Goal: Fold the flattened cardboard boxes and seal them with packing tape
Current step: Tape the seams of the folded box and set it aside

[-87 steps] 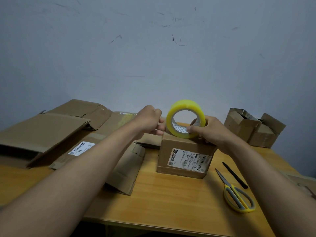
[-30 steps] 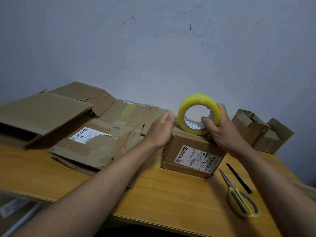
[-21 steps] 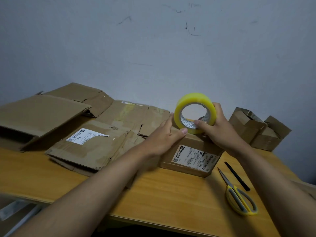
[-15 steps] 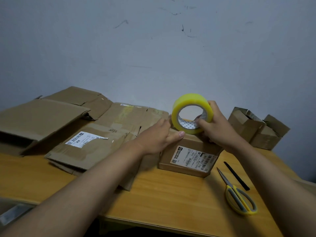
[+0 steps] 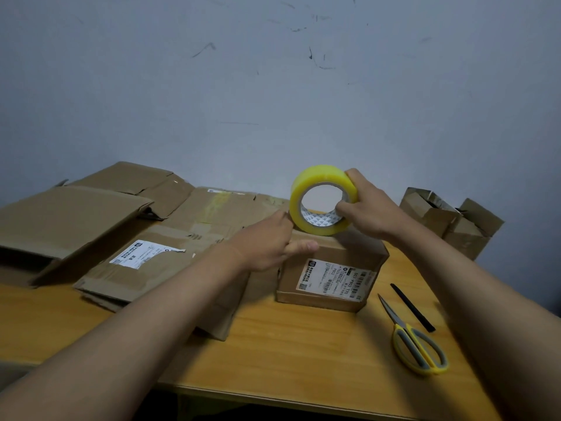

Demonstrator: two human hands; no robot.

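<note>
A small folded cardboard box point(image 5: 331, 278) with a white shipping label stands on the wooden table point(image 5: 288, 354). A yellow roll of packing tape point(image 5: 321, 177) stands on edge on the box's top. My right hand point(image 5: 368, 209) grips the roll, thumb inside the core and fingers over the outer rim. My left hand point(image 5: 270, 241) lies flat on the box's top left edge, fingers straight, thumb pressing along the front edge. Flattened cardboard boxes point(image 5: 145, 262) lie piled to the left.
Yellow-handled scissors point(image 5: 416, 344) and a thin black strip point(image 5: 411, 306) lie right of the box. Two open folded boxes point(image 5: 449, 220) stand at the back right by the wall. A large flattened box point(image 5: 66, 217) lies at the far left.
My left hand went from a fist beside the roll to lying flat on the box's top left. The right hand's hold on the roll shifted slightly. The camera view shifted.
</note>
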